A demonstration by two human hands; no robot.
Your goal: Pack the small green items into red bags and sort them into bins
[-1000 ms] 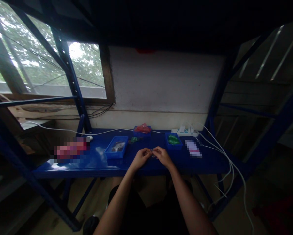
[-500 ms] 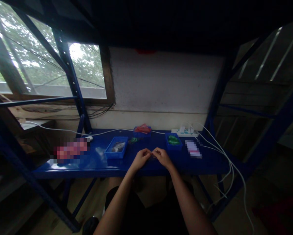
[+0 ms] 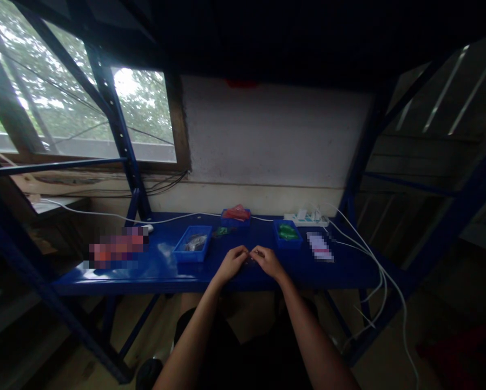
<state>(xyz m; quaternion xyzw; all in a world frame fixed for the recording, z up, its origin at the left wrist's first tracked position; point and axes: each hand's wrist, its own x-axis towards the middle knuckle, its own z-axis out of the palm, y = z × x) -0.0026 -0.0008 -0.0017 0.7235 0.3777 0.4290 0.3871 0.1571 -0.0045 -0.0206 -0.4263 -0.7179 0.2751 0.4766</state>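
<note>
Above the front of the blue table [image 3: 153,273], my left hand [image 3: 234,262] and my right hand [image 3: 266,261] meet with their fingertips pinched close together. Something small and partly see-through shows between and below the fingertips; its kind is too small and dim to make out. Left of my hands stands a blue bin [image 3: 192,245] with grey, shiny small packets inside. To the right, another blue bin [image 3: 287,234] holds green packets. A small green item [image 3: 222,232] lies beside the left bin.
At the back, a third blue bin [image 3: 235,215] holds red plastic packets. A white power strip [image 3: 306,219] with cables sits at the back right, behind a blurred-out phone-like rectangle [image 3: 320,247]. A pixelated reddish object [image 3: 119,247] lies at the left. Blue rack posts [image 3: 121,141] frame the table.
My hands stay in nearly the same place, with the fingertips shifting slightly. The view has moved a little; the bins have not been moved.
</note>
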